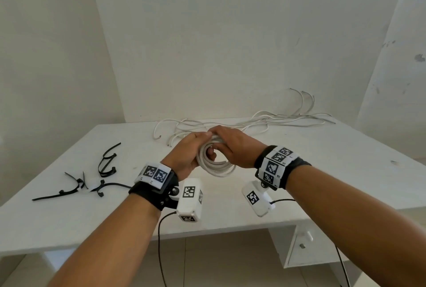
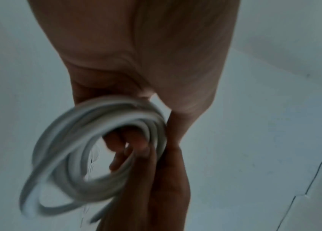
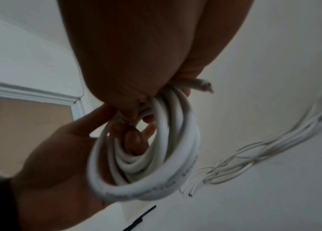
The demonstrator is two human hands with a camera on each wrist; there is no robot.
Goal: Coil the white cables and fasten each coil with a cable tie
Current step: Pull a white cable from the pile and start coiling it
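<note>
White cable coil [image 1: 215,164] gripped by both hands above table [image 1: 322,171].

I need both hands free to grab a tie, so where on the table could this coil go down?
Bare tabletop lies at the near edge below the coil, and across the right side. The left is crowded with black ties; the back holds loose cables. Both hands, left and right, hold the coil.
</note>
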